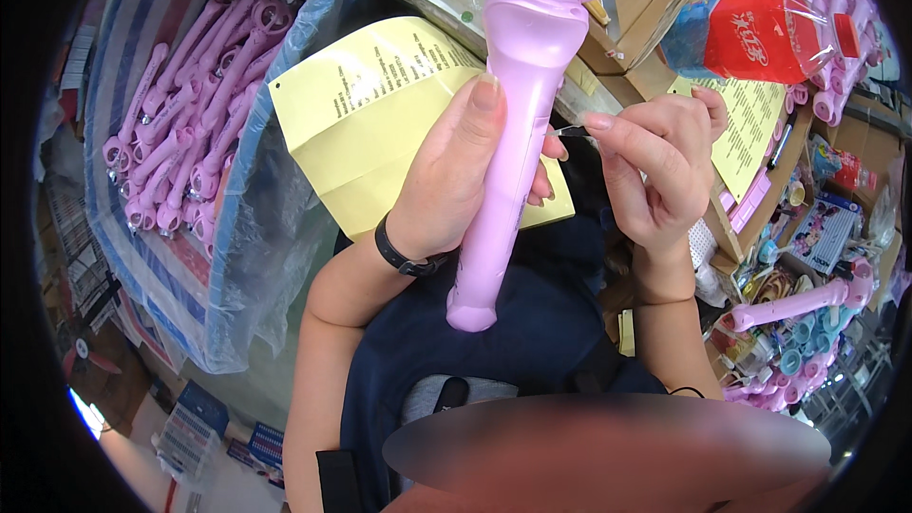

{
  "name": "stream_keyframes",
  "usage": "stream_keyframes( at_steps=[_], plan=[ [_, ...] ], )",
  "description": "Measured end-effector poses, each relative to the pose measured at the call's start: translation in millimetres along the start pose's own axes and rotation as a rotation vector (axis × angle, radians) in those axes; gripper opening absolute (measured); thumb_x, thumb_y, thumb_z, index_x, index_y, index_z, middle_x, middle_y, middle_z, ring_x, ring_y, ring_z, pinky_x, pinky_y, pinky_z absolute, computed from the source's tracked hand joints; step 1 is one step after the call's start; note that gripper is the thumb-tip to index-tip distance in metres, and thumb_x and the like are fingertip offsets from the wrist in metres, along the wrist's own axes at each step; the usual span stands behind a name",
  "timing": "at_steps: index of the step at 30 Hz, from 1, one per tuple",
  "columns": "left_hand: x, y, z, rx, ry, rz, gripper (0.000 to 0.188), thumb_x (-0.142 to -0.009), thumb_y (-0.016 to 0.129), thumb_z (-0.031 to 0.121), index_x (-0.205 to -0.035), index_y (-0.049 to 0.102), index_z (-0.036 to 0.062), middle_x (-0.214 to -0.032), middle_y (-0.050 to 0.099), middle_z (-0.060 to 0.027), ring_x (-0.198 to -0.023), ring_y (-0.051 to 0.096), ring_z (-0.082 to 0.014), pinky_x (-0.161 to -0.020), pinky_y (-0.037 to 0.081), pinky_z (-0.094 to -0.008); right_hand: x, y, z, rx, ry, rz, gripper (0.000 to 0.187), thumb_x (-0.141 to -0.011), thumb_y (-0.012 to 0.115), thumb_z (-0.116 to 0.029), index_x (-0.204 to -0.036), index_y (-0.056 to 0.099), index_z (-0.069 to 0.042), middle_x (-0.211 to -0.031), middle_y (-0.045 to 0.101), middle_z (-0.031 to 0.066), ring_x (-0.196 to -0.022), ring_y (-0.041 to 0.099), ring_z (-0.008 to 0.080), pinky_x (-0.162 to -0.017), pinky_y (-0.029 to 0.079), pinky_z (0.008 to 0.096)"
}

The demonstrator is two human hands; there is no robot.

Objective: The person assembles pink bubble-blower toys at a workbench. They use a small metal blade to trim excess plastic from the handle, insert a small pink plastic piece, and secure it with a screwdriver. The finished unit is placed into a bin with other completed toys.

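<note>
A pink-purple plastic toy with a long handle [518, 147] stands nearly upright in front of me, its wide head cut off by the top edge. My left hand [445, 176] is wrapped round the handle, thumb in front and fingertips showing on the far side. Close by on the right, my right hand [665, 166] pinches a small, thin, dark-and-silver piece [572, 131] between thumb and forefinger. This piece points at the handle's side, near the left fingertips; its kind is too small to make out. Behind the left hand lies a creased yellow printed sheet [356, 147].
A striped woven bag [157, 275] on the left holds several pink handled parts [195, 123]. To the right are a red-labelled bottle [760, 35], another yellow sheet [746, 138], a pen [780, 146] and a pink handled part [793, 307] above teal cups [803, 332].
</note>
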State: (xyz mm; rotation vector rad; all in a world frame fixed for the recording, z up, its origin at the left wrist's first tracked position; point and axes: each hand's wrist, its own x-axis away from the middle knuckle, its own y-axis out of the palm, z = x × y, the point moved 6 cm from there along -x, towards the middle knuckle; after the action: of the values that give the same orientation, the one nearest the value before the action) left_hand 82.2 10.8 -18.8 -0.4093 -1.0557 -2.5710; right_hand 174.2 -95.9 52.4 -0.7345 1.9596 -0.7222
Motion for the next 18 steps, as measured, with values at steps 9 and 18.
stream_keyframes(
  at_steps=[9, 18],
  plan=[
    [0.9, -2.3, -3.1, -0.03, -0.008, 0.056, 0.061, -0.096, 0.025, 0.055, -0.115, 0.047, 0.0011, -0.085, 0.062, -0.0117, -0.061, 0.06, -0.0144, -0.056, 0.053, -0.0258, -3.2, 3.3, -1.9, 0.001, -0.054, -0.017, 0.032, -0.062, 0.067, -0.008, -0.09, 0.073, -0.022, -0.069, 0.053, -0.0074, -0.067, 0.048, 0.0132, -0.08, 0.03, 0.0327],
    [0.4, -2.5, -3.0, -0.055, -0.007, 0.061, 0.063, -0.096, 0.024, 0.056, -0.115, 0.047, 0.0007, -0.085, 0.062, -0.012, -0.061, 0.06, -0.0142, -0.056, 0.052, -0.0255, -4.2, 4.4, -0.8, 0.003, -0.067, -0.011, 0.033, -0.062, 0.067, -0.008, -0.091, 0.073, -0.022, -0.068, 0.053, -0.0071, -0.067, 0.049, 0.0133, -0.079, 0.031, 0.0322]
  ],
)
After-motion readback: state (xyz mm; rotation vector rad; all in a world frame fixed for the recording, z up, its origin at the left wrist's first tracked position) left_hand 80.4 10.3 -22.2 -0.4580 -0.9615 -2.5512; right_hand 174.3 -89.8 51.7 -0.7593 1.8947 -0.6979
